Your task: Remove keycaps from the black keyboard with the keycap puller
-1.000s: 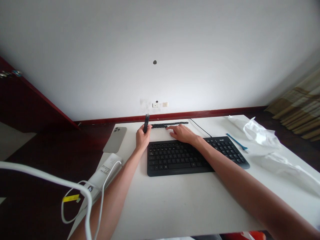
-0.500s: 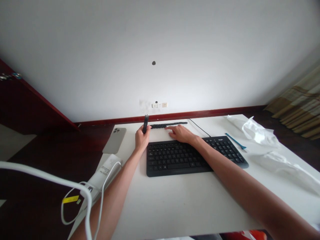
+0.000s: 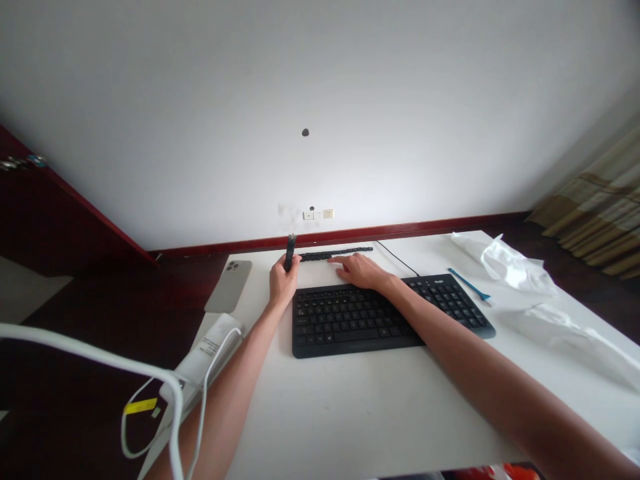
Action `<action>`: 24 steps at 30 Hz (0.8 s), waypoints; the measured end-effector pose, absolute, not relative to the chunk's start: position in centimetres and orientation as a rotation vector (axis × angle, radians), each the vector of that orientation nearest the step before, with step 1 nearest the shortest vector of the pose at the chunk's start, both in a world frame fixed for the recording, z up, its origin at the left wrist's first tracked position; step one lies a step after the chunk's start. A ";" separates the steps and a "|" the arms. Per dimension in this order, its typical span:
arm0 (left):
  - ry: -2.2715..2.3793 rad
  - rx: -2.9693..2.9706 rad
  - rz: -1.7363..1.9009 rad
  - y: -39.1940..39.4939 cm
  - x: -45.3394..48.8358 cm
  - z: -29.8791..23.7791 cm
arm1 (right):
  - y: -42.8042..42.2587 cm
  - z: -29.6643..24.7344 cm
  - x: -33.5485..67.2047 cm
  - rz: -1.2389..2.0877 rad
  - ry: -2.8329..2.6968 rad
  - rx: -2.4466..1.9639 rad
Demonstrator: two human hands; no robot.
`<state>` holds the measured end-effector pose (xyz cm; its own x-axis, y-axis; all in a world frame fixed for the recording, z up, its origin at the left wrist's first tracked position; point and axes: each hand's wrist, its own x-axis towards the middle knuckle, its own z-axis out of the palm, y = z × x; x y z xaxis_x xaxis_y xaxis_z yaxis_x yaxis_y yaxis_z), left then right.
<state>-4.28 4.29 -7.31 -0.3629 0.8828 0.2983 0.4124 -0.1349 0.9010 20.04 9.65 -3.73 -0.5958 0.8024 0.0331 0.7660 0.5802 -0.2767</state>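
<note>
White desk [image 3: 350, 413]: our left hand [image 3: 283, 280] clamps a dark upright bar [image 3: 289, 252]; our open right hand [image 3: 361, 271] lies just below a crosswise keycap row [image 3: 336, 254].

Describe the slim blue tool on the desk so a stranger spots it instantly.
On the white rectangular desk, find the black plastic keyboard. Just beyond its far right corner, not touching it, lies a slim blue plastic pry tool at a slant, next to crumpled white plastic sheeting. It is the only bright blue thing on the desk.
</note>
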 end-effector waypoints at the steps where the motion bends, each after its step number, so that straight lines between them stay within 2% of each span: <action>1: 1.723 1.446 1.508 4.3 -4.3 -7.2 | 9.7 -3.7 20.1 0.365 -2.643 -1.309; 7: 1.788 1.569 1.502 3.5 -3.9 -6.1 | 9.0 -2.5 19.4 0.603 -2.508 -1.045; 15: 1.960 1.896 1.232 2.0 -2.4 -4.3 | 6.6 -0.7 17.0 1.337 -2.049 -0.675; 18: 1.906 1.984 1.206 1.8 -2.0 -4.0 | 6.4 -0.9 16.6 1.378 -1.909 -0.659; 24: 1.786 1.934 1.288 1.9 -2.1 -4.1 | 8.4 -0.9 17.6 1.251 -1.726 -0.733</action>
